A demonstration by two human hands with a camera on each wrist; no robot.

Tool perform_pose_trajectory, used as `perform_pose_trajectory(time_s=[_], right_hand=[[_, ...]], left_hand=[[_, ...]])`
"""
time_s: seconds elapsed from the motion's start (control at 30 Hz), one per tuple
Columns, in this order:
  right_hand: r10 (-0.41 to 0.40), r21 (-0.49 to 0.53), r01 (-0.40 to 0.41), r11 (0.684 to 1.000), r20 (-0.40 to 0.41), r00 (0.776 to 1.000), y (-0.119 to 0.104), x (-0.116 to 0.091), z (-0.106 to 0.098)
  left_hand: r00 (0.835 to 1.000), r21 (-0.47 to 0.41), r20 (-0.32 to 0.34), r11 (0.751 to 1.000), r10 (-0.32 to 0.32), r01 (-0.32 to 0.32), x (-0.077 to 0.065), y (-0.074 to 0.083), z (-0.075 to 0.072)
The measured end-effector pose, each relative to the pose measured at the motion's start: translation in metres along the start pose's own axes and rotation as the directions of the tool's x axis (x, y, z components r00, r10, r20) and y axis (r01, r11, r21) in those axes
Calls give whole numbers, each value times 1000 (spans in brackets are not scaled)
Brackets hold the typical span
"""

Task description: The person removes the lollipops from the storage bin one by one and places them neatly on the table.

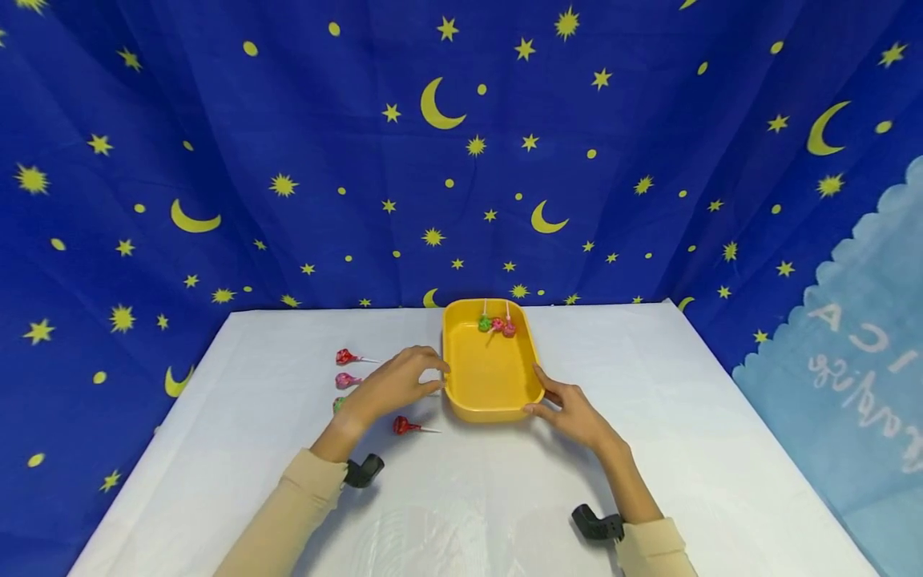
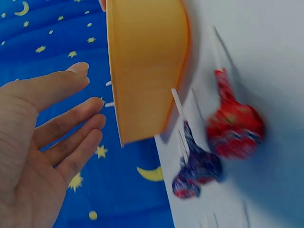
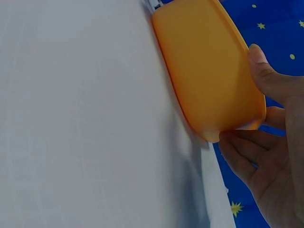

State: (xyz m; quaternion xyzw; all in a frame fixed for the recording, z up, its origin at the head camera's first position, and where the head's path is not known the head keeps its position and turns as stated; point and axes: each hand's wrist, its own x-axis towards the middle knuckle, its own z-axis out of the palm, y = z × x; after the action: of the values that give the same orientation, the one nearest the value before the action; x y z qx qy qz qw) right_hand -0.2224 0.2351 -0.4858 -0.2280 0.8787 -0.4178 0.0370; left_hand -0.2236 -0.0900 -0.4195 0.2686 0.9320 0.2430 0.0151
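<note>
A yellow plastic tray (image 1: 485, 375) stands at the far middle of the white table. Inside it, by the back wall, lie a green lollipop (image 1: 484, 324) and pink ones (image 1: 509, 330). My right hand (image 1: 573, 413) grips the tray's near right corner, thumb (image 3: 259, 59) at the rim and fingers around the corner. Beside the left rim is my left hand (image 1: 397, 386), its fingers loosely bent with nothing between them. A dark red lollipop (image 1: 402, 425) lies just nearer than this hand. Two purple-blue lollipops (image 2: 205, 166) show in the left wrist view, hidden from the head view.
Left of the left hand lie a red lollipop (image 1: 344, 357), a pink one (image 1: 344, 380) and a green one (image 1: 337, 405), partly covered by the hand. A blue star-and-moon curtain (image 1: 461, 160) hangs behind the table. A light blue cloth (image 1: 858, 320) hangs at the right.
</note>
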Motion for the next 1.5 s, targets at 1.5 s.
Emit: perform_pose_trajectory(time_s=[1.5], right_hand=[[39,30,-40,999,17,999,1,0,-2]], left_hand=[[984,-67,91,985,-150,157,161,-12,22]])
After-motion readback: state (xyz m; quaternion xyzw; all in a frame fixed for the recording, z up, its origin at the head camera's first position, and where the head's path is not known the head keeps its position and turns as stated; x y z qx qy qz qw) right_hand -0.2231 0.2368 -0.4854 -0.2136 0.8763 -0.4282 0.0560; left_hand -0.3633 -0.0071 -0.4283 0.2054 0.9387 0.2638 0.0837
